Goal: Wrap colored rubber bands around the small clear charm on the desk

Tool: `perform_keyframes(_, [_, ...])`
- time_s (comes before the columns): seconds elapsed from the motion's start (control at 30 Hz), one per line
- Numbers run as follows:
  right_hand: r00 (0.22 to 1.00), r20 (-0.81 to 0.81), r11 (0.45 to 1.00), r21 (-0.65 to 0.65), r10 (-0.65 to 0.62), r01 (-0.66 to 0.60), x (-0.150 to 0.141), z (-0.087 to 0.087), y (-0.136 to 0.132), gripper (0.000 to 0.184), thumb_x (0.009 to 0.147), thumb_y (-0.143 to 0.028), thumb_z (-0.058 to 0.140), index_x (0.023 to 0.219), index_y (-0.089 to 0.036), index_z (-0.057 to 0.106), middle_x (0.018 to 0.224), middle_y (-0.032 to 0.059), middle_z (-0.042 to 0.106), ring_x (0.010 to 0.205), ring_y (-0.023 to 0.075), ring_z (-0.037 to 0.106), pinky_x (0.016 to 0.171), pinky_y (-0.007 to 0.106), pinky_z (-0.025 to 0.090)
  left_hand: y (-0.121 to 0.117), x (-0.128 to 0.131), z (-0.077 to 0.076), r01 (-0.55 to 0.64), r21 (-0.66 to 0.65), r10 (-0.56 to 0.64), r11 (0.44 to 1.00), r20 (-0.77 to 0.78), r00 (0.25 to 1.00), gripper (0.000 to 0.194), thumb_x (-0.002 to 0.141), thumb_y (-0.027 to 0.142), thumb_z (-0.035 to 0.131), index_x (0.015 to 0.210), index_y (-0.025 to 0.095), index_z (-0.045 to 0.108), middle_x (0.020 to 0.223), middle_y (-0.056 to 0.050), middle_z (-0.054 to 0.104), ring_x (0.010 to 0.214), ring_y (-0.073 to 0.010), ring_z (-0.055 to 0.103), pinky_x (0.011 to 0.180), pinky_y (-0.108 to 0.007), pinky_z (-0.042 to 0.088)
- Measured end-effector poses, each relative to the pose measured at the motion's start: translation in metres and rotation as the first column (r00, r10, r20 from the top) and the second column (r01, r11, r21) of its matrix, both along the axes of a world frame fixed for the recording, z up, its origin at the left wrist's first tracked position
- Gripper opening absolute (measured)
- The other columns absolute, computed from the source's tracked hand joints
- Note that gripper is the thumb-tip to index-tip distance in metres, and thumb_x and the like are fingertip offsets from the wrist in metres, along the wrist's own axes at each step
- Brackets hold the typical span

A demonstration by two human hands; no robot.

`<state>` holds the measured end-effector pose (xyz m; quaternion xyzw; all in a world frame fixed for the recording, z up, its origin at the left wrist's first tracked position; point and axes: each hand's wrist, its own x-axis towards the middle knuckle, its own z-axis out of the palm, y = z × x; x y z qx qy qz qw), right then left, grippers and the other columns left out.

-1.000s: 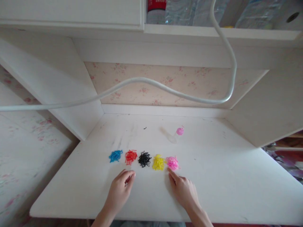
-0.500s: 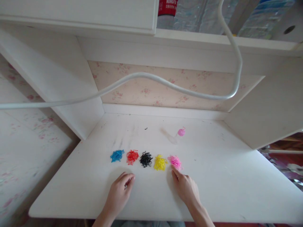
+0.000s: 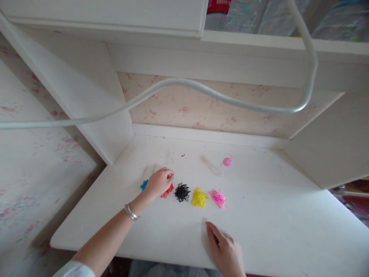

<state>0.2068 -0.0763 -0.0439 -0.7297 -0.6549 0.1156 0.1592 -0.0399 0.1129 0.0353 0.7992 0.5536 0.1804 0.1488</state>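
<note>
Small coloured bands, looking like rubber bands, lie on the white desk in a row of separate piles: blue (image 3: 143,185), red (image 3: 167,191), black (image 3: 182,192), yellow (image 3: 199,197) and pink (image 3: 218,198). My left hand (image 3: 159,182) reaches over the blue and red piles and hides part of both. Its fingers are pinched together just behind the red pile; whatever they hold is too small to make out. Nearer the front edge, my right hand (image 3: 225,246) rests below the pink and yellow piles, fingers curled closed, their contents hidden.
Behind the piles lies a pink round object (image 3: 227,161) with a clear part beside it. A tiny black piece (image 3: 182,155) lies further left. A white cable (image 3: 178,81) hangs across the view in front of a shelf (image 3: 259,42) holding bottles.
My left hand has moved forward from the front of the desk to over the red pile. My right hand has drawn back from the pink pile. The view has shifted a little.
</note>
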Motion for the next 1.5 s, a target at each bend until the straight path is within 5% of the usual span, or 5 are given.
perform_keyframes(0.3, [0.997,-0.053,0.999,-0.016,-0.053,0.052,0.002,0.006,0.009,0.04,0.094,-0.042,0.03,0.107,-0.033,0.067,0.084,-0.003,0.073,0.07,0.0145,0.069,0.059,0.019,0.046,0.093,0.056,-0.024,-0.065,-0.073,0.049,0.995,-0.207,0.977,0.033,0.089,0.032,0.043,0.118,0.023,0.057,0.117,-0.008,0.057,0.098,-0.0209,0.06,0.082,-0.031,0.046])
perform_keyframes(0.73, [0.993,-0.097,0.992,-0.104,-0.075,0.064,0.003,0.011,0.012,0.041,0.094,-0.042,0.028,0.108,-0.032,0.066,0.082,-0.001,0.073,0.072,0.0168,0.069,0.06,0.021,0.045,0.115,0.066,-0.032,-0.038,-0.089,0.006,0.995,-0.335,0.942,0.033,0.092,0.014,0.032,0.11,0.011,0.059,0.114,-0.016,0.051,0.099,-0.0207,0.058,0.082,-0.031,0.044])
perform_keyframes(1.0, [0.996,-0.065,0.992,-0.112,-0.066,0.059,0.002,0.009,0.012,0.041,0.095,-0.04,0.027,0.109,-0.033,0.065,0.085,-0.0015,0.073,0.074,0.0172,0.069,0.06,0.022,0.045,0.099,0.062,-0.019,0.051,-0.124,-0.088,0.991,-0.315,0.945,0.024,0.087,0.011,0.04,0.1,0.011,0.06,0.11,-0.014,0.053,0.092,-0.0198,0.061,0.078,-0.03,0.046])
perform_keyframes(1.3, [0.998,-0.044,0.995,-0.092,-0.035,0.031,0.002,0.009,0.01,0.04,0.095,-0.041,0.027,0.108,-0.036,0.065,0.085,-0.003,0.073,0.071,0.0163,0.069,0.058,0.022,0.045,0.016,0.041,0.001,0.231,-0.125,-0.251,0.965,-0.188,0.949,0.026,0.091,0.027,0.04,0.091,0.021,0.065,0.101,-0.004,0.059,0.084,-0.0141,0.061,0.077,-0.025,0.044])
perform_keyframes(1.5, [0.999,-0.033,0.995,-0.094,-0.014,0.011,-0.001,0.013,0.008,0.039,0.094,-0.039,0.029,0.108,-0.036,0.065,0.088,-0.0017,0.073,0.072,0.0159,0.069,0.058,0.021,0.045,-0.016,0.031,-0.006,0.162,-0.159,-0.187,0.974,-0.154,0.97,0.022,0.089,0.026,0.044,0.089,0.021,0.066,0.1,-0.005,0.061,0.08,-0.0149,0.061,0.072,-0.026,0.044])
